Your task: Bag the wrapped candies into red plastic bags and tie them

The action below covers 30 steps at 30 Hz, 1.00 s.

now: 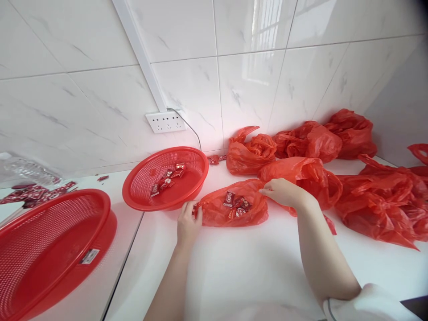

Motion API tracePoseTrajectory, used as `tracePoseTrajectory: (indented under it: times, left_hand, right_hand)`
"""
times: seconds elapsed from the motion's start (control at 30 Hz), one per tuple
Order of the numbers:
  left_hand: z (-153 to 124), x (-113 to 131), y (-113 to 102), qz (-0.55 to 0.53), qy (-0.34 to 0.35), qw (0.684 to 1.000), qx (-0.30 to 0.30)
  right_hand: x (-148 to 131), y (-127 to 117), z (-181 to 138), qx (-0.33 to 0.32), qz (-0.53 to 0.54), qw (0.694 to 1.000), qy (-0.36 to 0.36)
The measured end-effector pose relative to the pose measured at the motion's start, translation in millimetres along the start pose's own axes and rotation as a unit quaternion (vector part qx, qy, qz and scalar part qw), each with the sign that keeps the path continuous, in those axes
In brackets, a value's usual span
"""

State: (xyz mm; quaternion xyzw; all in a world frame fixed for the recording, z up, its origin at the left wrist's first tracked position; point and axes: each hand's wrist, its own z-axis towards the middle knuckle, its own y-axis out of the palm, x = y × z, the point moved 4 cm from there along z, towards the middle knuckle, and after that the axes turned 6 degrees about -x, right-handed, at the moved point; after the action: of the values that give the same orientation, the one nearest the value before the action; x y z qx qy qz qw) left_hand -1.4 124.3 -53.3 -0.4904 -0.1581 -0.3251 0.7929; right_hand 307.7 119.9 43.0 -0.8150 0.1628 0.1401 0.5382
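Observation:
A small red plastic bag (217, 213) lies on the white counter (234, 267) with a few wrapped candies (236, 205) showing in its open mouth. My left hand (188, 224) is closed, pinching the bag's left edge. My right hand (284, 192) pinches the bag's right edge, fingers pressed together. Just behind the bag to the left stands a round red mesh basket (197, 157) with several wrapped candies (166, 177) in it.
A second, larger red basket (67, 203) sits at the near left. Several filled red plastic bags (307, 140) are heaped along the back and right of the counter. Loose candies (36, 192) lie at far left beside a clear package. A wall socket (166, 121) is above.

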Motion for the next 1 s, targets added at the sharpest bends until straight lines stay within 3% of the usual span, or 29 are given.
tracePoseTrajectory:
  times: [0.27, 1.0]
  left_hand:
    - [-0.1, -4.5, 1.7, -0.042, -0.039, 0.998, -0.023]
    - [0.4, -2.1, 1.0, -0.063, -0.041, 0.997, -0.02]
  right_hand:
    - [0.4, -3.1, -4.6, 0.005, -0.019, 1.0, -0.003]
    - [-0.4, -0.3, 0.5, 0.009, -0.015, 1.0, -0.015]
